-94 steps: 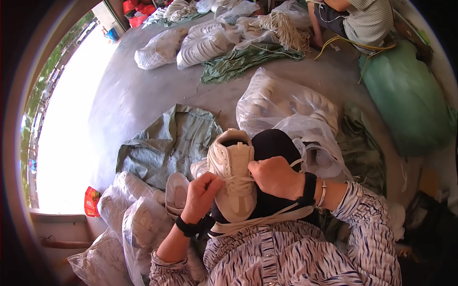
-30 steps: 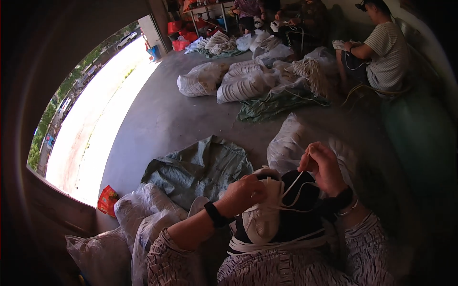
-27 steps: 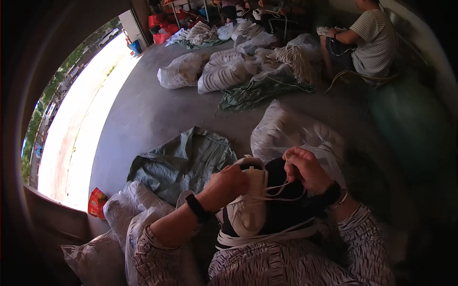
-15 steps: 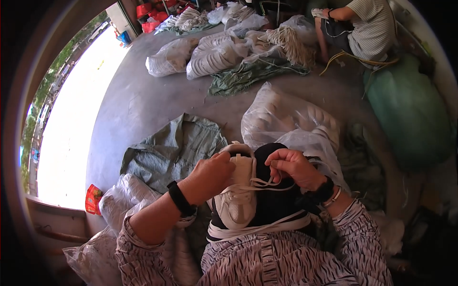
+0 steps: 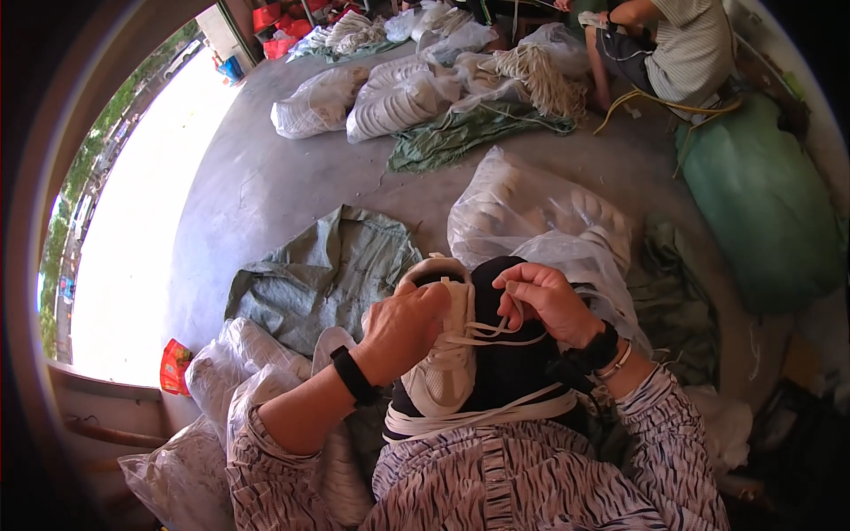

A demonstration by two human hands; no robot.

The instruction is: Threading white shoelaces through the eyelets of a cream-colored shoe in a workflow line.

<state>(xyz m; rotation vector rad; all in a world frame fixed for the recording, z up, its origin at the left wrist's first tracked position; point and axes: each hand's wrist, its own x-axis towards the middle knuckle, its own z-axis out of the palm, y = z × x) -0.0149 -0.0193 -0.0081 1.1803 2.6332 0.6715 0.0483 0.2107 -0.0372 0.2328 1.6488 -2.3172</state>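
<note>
A cream sneaker (image 5: 440, 387) rests on my lap over dark cloth, its toe toward me and its opening away. My left hand (image 5: 405, 326) is closed over the shoe's left side by the tongue; its fingertips and whatever they grip are hidden. To the right of the shoe, my right hand (image 5: 544, 303) pinches a pale shoelace (image 5: 498, 333) between thumb and fingers. Loops of that lace run from the eyelets toward this hand. Across my waist lies a bundle of loose pale laces (image 5: 482, 423).
Ahead is a clear plastic bag of shoes (image 5: 531, 208). Left of it a green woven sack (image 5: 323, 274) lies on the floor. More bagged shoes (image 5: 403, 102) sit farther off. A person (image 5: 691, 62) sits at the far right near a bulging green sack (image 5: 761, 208).
My left hand has shifted slightly right, across the shoe's tongue. My right hand stays nearly in place, still pinching the lace. The view has tilted a little.
</note>
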